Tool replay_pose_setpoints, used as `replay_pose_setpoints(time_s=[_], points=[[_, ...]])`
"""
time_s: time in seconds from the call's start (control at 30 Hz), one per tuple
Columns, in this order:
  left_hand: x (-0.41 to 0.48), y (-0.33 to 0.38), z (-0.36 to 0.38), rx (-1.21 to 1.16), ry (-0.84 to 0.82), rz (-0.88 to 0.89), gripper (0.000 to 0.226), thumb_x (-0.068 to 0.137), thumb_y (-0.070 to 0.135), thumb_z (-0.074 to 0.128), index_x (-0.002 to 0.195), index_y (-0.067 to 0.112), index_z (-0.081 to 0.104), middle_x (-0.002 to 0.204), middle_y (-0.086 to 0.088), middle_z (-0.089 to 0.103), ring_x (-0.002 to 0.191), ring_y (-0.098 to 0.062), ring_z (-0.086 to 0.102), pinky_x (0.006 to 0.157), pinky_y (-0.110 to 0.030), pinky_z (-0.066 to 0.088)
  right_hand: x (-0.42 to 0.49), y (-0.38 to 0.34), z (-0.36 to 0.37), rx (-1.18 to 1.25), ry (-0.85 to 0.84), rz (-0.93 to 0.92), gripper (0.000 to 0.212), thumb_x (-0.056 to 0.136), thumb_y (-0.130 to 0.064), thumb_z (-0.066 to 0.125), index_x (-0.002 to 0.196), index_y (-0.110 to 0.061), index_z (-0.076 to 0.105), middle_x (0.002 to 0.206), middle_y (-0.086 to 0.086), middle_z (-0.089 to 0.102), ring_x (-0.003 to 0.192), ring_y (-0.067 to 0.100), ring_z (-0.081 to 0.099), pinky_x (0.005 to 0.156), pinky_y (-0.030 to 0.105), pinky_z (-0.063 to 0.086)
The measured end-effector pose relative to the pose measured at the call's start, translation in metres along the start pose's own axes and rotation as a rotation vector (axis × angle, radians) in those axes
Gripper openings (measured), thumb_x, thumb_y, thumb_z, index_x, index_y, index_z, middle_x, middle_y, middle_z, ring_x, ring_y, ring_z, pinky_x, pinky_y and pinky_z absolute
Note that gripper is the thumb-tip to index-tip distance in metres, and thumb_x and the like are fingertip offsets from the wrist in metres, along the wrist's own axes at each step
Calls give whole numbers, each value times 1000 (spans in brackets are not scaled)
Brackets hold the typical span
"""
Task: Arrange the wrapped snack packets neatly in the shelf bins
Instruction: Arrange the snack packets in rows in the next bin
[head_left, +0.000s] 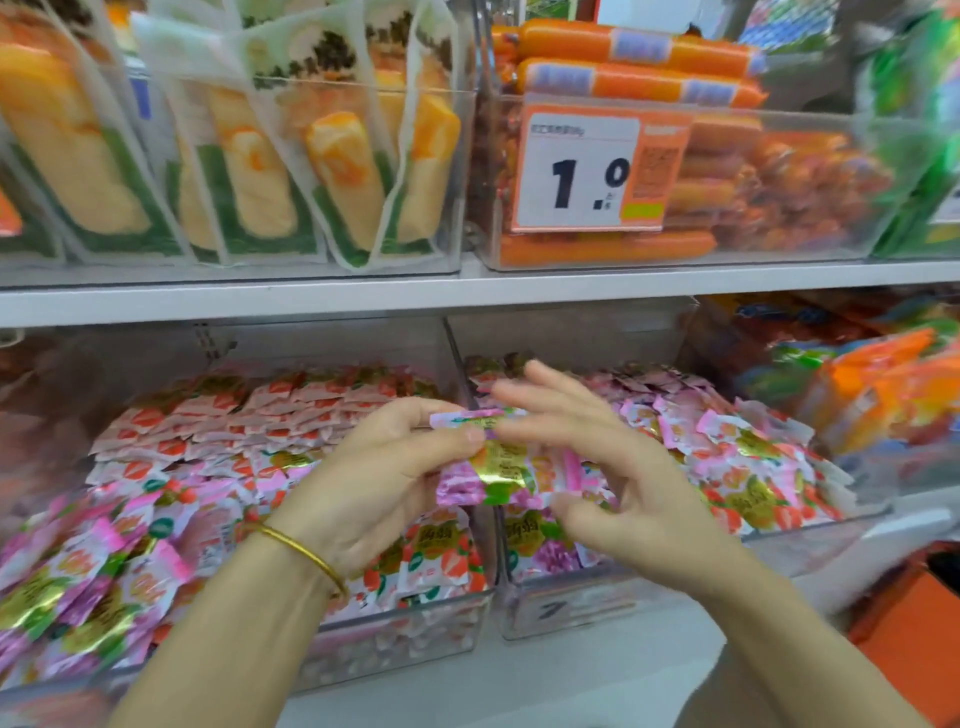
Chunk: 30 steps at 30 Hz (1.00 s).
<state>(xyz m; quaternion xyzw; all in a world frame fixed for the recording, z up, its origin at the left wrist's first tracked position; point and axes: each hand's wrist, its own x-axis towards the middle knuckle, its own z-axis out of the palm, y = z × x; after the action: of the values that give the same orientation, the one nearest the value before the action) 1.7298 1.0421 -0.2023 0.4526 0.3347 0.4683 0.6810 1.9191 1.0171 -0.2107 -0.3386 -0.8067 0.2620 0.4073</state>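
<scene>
Left hand (395, 467) pinches a small stack of pink snack packets (511, 475), thumb on top, fingers curled underneath. Right hand (618, 483) sits just right of the stack, fingers spread and straight, blurred; can't tell whether it touches the packets. Directly below the grip two clear bins meet: left bin (405, 639) and right bin (571, 610), both heaped with similar packets. Gold bangle (306, 553) on the left wrist. Price tag (587, 166) above the grip.

One view: camera on my head, facing forward and down, close to the shelf board (363, 297), with clear bins (571, 609) above and below it.
</scene>
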Motion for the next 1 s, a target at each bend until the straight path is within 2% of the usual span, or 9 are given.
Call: replay_pose_setpoints(time_s=[0.1,0.23,0.4,0.47,0.53,0.63,0.73,0.87,1.0], points=[[14,6,15,-139,-172,-47,9,77,-21,45,81,-28,49,55,12,41,57,22,51,59,-3,47,0,8,-5,7,-87,-25,53,76,4,70,121,-21,62,138,-11,52,141,8,27,114,29,24],[16,5,17,57,25,-65,46,69,8,62,110,-10,57,91,-21,65,71,-16,64,60,-20,56,7,24,-9,-17,102,-72,59,65,17,61,115,-15,66,123,-5,63,126,11,51,107,36,40],[34,10,31,473,214,47,32,84,33,61,105,9,56,91,-6,67,63,-13,66,48,-23,49,5,34,-17,-181,341,-100,64,61,18,57,116,-15,63,115,-9,64,114,2,58,98,23,46],[45,6,24,684,400,233,22,88,32,57,104,18,53,94,1,65,73,-11,66,59,-27,50,5,40,-29,-324,465,8,53,70,9,60,117,-17,64,113,-14,63,108,-7,57,96,15,45],[50,1,16,710,509,335,14,88,24,57,102,21,55,96,6,62,86,-11,62,76,-35,52,14,51,-43,-521,507,193,39,79,1,63,114,-17,68,110,-5,68,102,4,62,93,20,47],[55,-6,9,660,523,334,16,88,11,55,97,24,56,97,6,61,87,-16,60,85,-40,51,47,80,-56,-828,404,501,26,86,-7,56,108,-15,69,96,13,72,93,32,66,75,34,52],[55,-11,4,611,539,298,20,89,7,53,100,23,57,99,6,61,86,-19,58,84,-36,49,78,111,-50,-931,278,585,31,91,-9,49,118,-19,60,102,13,69,93,33,64,67,30,47],[52,-14,-5,550,552,283,20,89,5,52,104,18,57,96,5,61,73,-14,55,67,-24,45,84,123,-36,-829,-123,715,44,94,-19,39,138,-18,38,134,12,51,119,32,49,101,46,39],[47,-11,-13,499,558,296,21,89,3,52,103,17,58,97,4,62,75,-10,56,63,-23,45,75,118,-39,-840,-186,723,56,93,-27,36,147,-19,22,153,4,26,138,26,27,113,51,18]])
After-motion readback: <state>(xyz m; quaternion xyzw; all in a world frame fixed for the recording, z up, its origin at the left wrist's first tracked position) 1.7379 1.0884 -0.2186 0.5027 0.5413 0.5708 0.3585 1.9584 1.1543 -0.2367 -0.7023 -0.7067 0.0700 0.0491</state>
